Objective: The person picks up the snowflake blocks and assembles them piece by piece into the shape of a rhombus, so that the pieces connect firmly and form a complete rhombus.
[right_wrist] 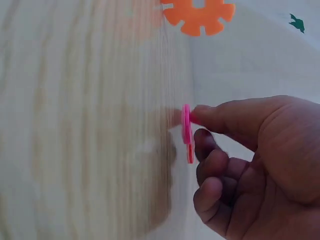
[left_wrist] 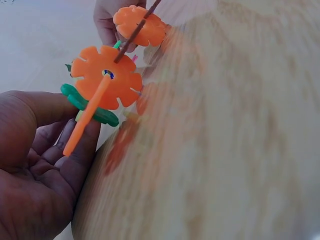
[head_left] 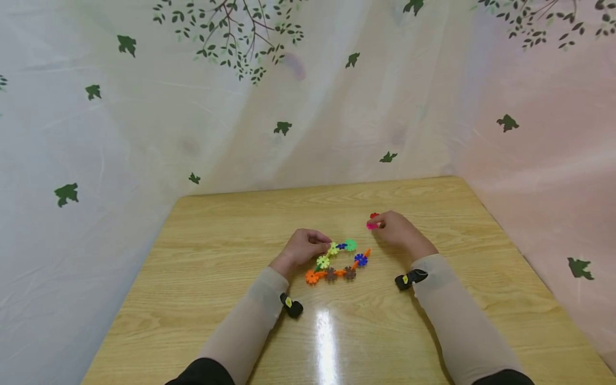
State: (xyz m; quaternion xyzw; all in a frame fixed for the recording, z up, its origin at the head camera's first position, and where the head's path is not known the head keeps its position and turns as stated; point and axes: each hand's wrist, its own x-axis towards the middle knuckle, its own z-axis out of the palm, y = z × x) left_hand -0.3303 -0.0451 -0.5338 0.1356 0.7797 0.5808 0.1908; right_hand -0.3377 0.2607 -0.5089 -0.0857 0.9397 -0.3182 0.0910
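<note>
A curved chain of interlocking flower-shaped plastic discs lies on the table, open at its right side. It has orange, brown, blue, yellow-green and green discs. My left hand holds the chain at its left side, thumb and fingers at the yellow-green discs. In the left wrist view an orange disc and a dark green disc stand before the fingertips. Farther right, my right hand pinches a pink disc, seen edge-on. A red disc shows just beyond the pink one.
The wooden table runs back to a pale cloth backdrop printed with leaves and birds. Black wrist cameras are strapped over both sleeves. Light glares off the table's near part.
</note>
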